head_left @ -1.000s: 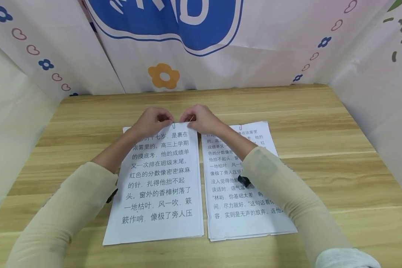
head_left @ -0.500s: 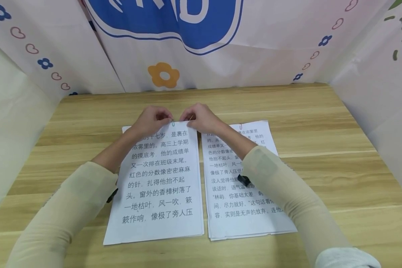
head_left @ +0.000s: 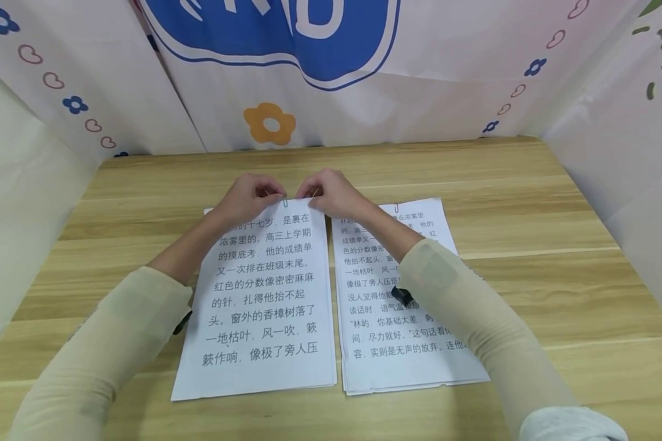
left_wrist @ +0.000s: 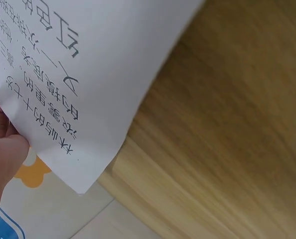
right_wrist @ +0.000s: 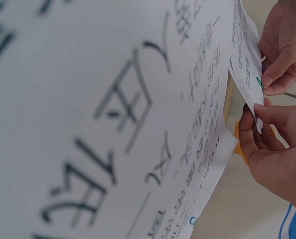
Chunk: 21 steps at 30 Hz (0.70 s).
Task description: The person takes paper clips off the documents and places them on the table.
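A stack of printed sheets [head_left: 262, 306] lies on the left, with a green paper clip [head_left: 285, 203] at its top edge. My left hand [head_left: 247, 199] pinches that edge right at the clip; the right wrist view shows its thumb and finger by the green clip [right_wrist: 259, 82]. With thumb and fingers, my right hand [head_left: 331, 195] grips the same stack near its top right corner. In the right wrist view the right hand [right_wrist: 280, 144] has its thumb over the paper and fingers behind. The left wrist view shows the stack's top left corner [left_wrist: 83, 184] hanging free.
A second printed stack [head_left: 408, 367] lies just right of the first, partly under my right forearm, with its own paper clip [head_left: 396, 208] at the top. Both lie on a wood-grain table [head_left: 574, 294]. A white printed cloth [head_left: 419, 104] hangs behind the table.
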Each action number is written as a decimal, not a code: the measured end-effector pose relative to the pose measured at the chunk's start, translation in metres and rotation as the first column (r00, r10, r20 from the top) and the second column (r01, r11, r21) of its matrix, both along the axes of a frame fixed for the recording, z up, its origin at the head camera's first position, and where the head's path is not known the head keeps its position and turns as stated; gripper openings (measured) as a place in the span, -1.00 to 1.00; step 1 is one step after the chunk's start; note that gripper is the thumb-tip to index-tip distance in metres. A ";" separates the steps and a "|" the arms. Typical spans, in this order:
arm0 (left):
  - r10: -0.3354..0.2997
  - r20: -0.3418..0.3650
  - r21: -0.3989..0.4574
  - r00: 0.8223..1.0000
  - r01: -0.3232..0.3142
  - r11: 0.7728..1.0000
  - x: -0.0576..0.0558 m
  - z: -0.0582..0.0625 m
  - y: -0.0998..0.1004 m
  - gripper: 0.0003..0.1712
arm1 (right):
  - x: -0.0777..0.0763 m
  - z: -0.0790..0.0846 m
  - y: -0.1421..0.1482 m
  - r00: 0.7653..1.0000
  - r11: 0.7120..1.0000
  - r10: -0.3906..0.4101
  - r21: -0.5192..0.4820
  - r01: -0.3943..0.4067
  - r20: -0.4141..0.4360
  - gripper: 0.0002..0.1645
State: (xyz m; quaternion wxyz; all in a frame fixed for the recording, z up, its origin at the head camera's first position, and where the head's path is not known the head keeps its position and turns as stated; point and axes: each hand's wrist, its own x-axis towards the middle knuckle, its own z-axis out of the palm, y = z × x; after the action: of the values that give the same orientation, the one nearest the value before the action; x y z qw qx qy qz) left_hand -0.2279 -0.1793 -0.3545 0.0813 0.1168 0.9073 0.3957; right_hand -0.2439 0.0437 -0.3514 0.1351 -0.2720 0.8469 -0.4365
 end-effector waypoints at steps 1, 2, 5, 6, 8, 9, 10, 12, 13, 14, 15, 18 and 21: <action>-0.001 -0.002 0.001 1.000 0.001 1.000 0.000 0.000 0.000 -0.80 | 0.000 0.000 0.000 1.000 1.000 0.001 0.002 -0.001 -0.002 -0.70; -0.001 -0.005 0.001 1.000 0.001 1.000 0.000 0.000 0.000 -0.81 | 0.000 0.000 0.000 1.000 1.000 0.001 0.003 -0.001 -0.003 -0.71; 0.000 -0.012 -0.001 1.000 0.000 1.000 0.001 0.000 0.001 -0.82 | 0.000 0.000 0.000 1.000 1.000 -0.002 0.001 0.002 0.001 -0.71; 0.002 -0.014 -0.001 1.000 -0.002 1.000 0.001 0.000 0.001 -0.82 | 0.000 -0.001 0.000 1.000 1.000 -0.002 0.000 0.002 0.001 -0.71; 0.001 -0.016 0.000 1.000 -0.001 1.000 0.001 -0.001 0.001 -0.83 | 0.000 -0.002 0.000 1.000 1.000 -0.003 -0.003 0.003 0.006 -0.71; 0.001 -0.016 0.000 1.000 -0.001 1.000 0.001 -0.001 0.001 -0.84 | 0.000 -0.002 0.000 1.000 1.000 -0.002 -0.004 0.002 0.008 -0.71; 0.000 -0.017 0.002 1.000 0.000 1.000 0.001 -0.001 0.001 -0.84 | 0.000 -0.003 0.000 1.000 1.000 -0.001 -0.005 0.001 0.009 -0.71; -0.001 -0.019 0.003 1.000 0.001 1.000 0.001 -0.002 0.001 -0.85 | 0.000 -0.003 0.000 1.000 1.000 0.002 -0.004 -0.002 0.011 -0.71; -0.002 -0.020 0.003 1.000 0.002 1.000 0.001 -0.003 0.001 -0.85 | 0.000 -0.003 -0.001 1.000 1.000 0.003 -0.004 -0.003 0.013 -0.71; -0.002 -0.022 0.002 1.000 0.002 1.000 0.001 -0.003 0.001 -0.85 | 0.000 -0.004 -0.001 1.000 1.000 0.003 -0.003 -0.003 0.015 -0.71; -0.002 -0.024 0.001 1.000 0.002 1.000 0.000 -0.003 0.001 -0.85 | 0.000 -0.004 -0.001 1.000 1.000 0.003 -0.004 -0.003 0.017 -0.71; 0.007 -0.026 0.005 1.000 -0.007 1.000 0.000 -0.003 0.001 -0.84 | 0.000 -0.004 0.000 1.000 1.000 0.003 -0.003 -0.003 0.017 -0.71; 0.018 -0.027 0.010 0.999 -0.018 1.000 0.001 -0.002 0.002 -0.84 | 0.000 -0.003 0.000 1.000 1.000 0.005 -0.001 -0.005 0.013 -0.71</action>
State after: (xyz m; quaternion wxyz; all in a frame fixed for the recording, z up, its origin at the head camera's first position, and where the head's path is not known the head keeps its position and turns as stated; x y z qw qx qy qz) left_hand -0.2271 -0.1777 -0.3561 0.0648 0.1144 0.9073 0.3993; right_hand -0.2440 0.0433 -0.3547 0.1417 -0.2712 0.8451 -0.4383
